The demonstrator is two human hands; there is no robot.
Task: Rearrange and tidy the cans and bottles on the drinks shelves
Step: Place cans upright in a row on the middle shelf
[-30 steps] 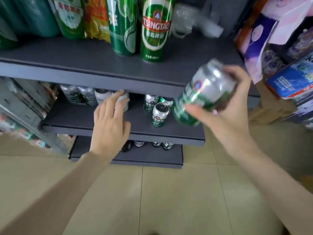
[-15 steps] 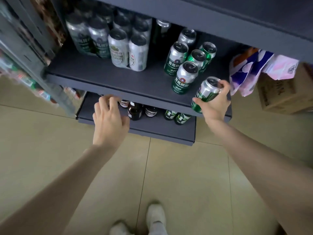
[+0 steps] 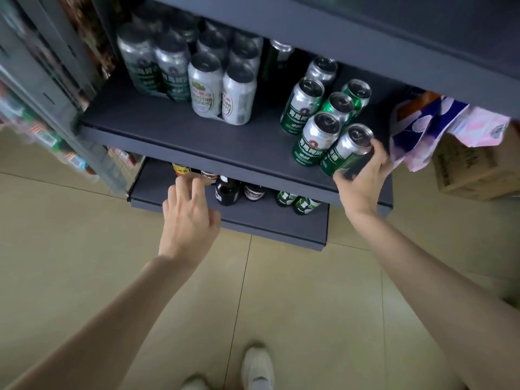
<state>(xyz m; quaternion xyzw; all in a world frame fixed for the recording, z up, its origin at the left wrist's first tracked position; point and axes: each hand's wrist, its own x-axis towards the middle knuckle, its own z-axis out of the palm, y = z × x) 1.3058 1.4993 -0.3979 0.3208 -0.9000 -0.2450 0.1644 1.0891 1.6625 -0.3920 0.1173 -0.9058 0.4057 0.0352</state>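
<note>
Right hand: the right hand (image 3: pixel 363 178) is wrapped round a green-and-silver can (image 3: pixel 347 150), thumb at the base, fingers at the rim.
Held can: set tilted at the front right of the middle shelf (image 3: pixel 197 142), touching the front can (image 3: pixel 316 139) of a green cluster; whether its base rests fully on the shelf cannot be told.
Green cluster: four more green cans are seen behind and left of the held one, close together, upright; a silver can (image 3: pixel 322 69) stands at their back.
Left hand: the left hand (image 3: pixel 187 215) is held empty before the lower shelf (image 3: pixel 267 223), fingers loosely curled, fingertips (image 3: pixel 194 180) near a red-labelled can (image 3: pixel 209 175); contact cannot be told.
Lower shelf: a dark bottle (image 3: pixel 226 190), a further dark can and two green cans (image 3: pixel 298 202) are noted under the middle shelf's lip.
Middle shelf, left: wrapped packs of silver cans (image 3: pixel 205 85) are stacked toward the back.
Floor: pale tiles (image 3: pixel 295 305); white shoes (image 3: pixel 257 367) at the bottom edge.
</note>
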